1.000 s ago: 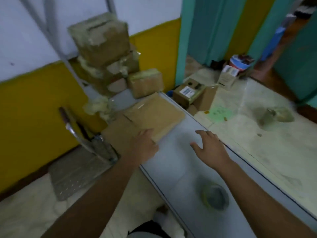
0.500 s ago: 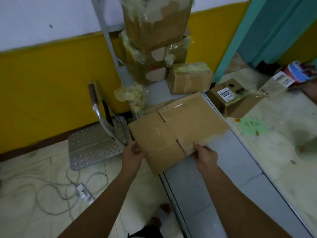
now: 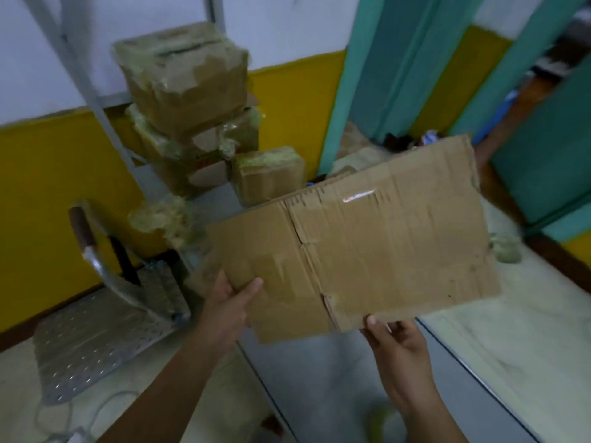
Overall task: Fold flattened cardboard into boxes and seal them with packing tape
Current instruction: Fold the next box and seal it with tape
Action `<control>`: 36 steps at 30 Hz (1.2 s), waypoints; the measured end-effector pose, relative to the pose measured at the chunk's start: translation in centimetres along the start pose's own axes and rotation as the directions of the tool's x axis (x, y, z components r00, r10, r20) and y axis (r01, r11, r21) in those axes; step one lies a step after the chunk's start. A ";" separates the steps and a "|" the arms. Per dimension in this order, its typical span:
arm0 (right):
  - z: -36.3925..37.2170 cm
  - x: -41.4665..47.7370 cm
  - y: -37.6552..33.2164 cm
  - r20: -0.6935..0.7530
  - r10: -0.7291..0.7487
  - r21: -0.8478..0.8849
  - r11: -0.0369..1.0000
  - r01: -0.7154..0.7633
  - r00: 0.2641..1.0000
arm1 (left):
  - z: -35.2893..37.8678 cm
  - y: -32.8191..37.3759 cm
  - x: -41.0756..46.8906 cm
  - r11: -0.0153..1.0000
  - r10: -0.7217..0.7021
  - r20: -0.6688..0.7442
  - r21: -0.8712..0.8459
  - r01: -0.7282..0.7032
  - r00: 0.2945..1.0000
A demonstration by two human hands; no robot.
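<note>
Now I have the flattened cardboard (image 3: 367, 244) up off the grey table (image 3: 319, 378), held in the air over its far end with the taped face toward me. My left hand (image 3: 228, 302) pinches the near left corner, thumb on top and fingers underneath. My right hand (image 3: 396, 343) clamps the near edge the same way, thumb pressed on the upper face. The tabletop runs away from me as a long, dull grey strip. At its far end a stack of taped boxes (image 3: 185, 91) stands against the wall, with a smaller taped box (image 3: 268, 175) just beside it. The wall is white above a yellow band (image 3: 48, 193), and teal door panels (image 3: 383, 75) stand to the right. A perforated metal platform (image 3: 89, 340) sits on the pale floor (image 3: 511, 346) left of the table.
</note>
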State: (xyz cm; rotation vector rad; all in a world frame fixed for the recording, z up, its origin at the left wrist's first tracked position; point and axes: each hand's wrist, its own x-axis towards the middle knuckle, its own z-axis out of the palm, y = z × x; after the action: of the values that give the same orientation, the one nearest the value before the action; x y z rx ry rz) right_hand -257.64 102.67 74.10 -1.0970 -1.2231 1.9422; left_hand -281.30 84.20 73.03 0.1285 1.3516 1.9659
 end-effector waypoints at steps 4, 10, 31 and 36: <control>-10.3 -3.6 -4.4 -0.185 -0.078 0.311 0.941 0.133 0.980 | 7.1 -0.9 0.1 0.987 0.027 0.147 0.153 -0.049 0.989; -24.9 -11.8 -10.1 -0.629 -0.257 -0.005 0.945 0.327 0.733 | 16.2 -4.0 -2.1 0.957 -0.009 0.418 0.266 -0.113 0.908; -33.0 -26.3 -4.2 -0.645 -0.409 -0.301 0.912 0.278 0.645 | 24.4 -13.1 -10.8 0.881 -0.152 0.566 0.449 -0.148 0.810; -31.9 -25.8 -5.0 -0.620 -0.421 -0.210 0.902 0.377 0.662 | 23.4 -12.2 -9.7 0.907 -0.120 0.567 0.397 -0.143 0.815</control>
State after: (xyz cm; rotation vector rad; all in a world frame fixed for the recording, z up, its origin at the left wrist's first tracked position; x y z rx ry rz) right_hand -217.01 97.51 79.57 -1.2600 -1.0065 1.0366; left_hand -257.21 98.35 76.09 0.8813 1.3175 1.4202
